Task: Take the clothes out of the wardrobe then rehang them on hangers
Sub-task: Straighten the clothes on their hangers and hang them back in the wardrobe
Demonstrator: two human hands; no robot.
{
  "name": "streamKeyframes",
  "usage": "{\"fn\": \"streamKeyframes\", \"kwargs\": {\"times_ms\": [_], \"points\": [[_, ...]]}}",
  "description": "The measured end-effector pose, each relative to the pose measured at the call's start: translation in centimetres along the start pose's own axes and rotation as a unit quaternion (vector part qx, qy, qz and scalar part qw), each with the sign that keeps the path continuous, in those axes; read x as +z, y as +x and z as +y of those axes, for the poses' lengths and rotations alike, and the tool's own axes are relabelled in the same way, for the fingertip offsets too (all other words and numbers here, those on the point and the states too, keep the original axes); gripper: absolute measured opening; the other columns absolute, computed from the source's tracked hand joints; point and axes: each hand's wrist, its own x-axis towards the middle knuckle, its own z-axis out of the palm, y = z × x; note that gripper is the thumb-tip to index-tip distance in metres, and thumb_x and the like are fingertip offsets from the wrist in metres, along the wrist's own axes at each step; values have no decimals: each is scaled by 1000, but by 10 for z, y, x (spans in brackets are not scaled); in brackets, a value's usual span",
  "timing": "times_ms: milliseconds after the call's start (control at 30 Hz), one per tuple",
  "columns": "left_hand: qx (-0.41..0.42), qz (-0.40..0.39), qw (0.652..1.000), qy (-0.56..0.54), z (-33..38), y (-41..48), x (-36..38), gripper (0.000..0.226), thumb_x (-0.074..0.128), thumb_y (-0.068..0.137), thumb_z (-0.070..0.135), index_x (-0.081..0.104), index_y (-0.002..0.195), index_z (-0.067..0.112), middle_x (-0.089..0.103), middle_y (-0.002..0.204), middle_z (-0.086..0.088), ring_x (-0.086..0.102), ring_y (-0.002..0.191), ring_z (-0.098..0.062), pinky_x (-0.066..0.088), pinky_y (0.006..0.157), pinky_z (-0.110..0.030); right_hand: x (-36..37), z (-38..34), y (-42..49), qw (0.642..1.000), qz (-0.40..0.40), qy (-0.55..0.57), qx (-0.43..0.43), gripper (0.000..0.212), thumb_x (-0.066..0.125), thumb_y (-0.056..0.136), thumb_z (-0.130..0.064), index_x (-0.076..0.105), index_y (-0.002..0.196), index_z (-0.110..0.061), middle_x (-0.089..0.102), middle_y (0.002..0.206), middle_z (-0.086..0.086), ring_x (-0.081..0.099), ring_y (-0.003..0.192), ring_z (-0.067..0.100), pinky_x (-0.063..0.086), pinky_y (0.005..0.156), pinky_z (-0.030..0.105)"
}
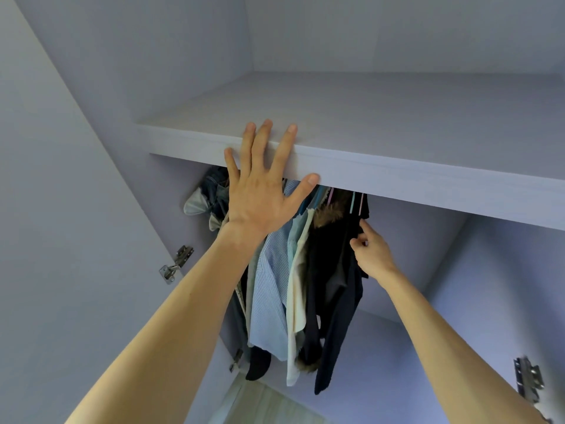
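Head view: the clothes [275, 270] hang on hangers [353, 203] under the wardrobe shelf [397, 172], so removal looks barely begun. The left hand [260, 194] lies spread, fingers straight, against the shelf edge. The right hand [373, 254] pinches the dark garment [339, 270] at the row's right end.

One wide-angle head view stands close before the open wardrobe [428, 270], facing in and downward from above the shelf [397, 123] edge, floor [269, 405] lowest.
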Motion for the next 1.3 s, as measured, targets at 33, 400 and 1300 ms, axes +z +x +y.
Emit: {"fn": "streamKeyframes", "kwargs": {"times_ms": [33,400,1300], "points": [[-4,-8,1000,2,1,-1,-3,80,32,93,77,10,158,35,15,165,-7,4,154,-30,15,115,-69,3,-2,-2,1000,-1,-22,-3,59,46,104,-22,21,157,-26,54,132,0,53,103,15,44,93,30],[-117,-216,968,-53,-33,-144,-34,69,43,98,55,11,158,41,-5,168,5,-10,153,-18,-1,122,-58,45,9,-107,997,-15,-77,28,65,55,99,-29,24,155,-21,34,155,5,54,121,22,43,99,34],[-896,-89,422,107,134,-868,-500,58,42,99,50,30,154,33,28,160,3,31,145,-23,28,117,-48,362,-53,-730,385,-667,-203,-605,32,50,99,-48,56,131,-45,48,144,-25,35,139,1,30,113,24]]}}
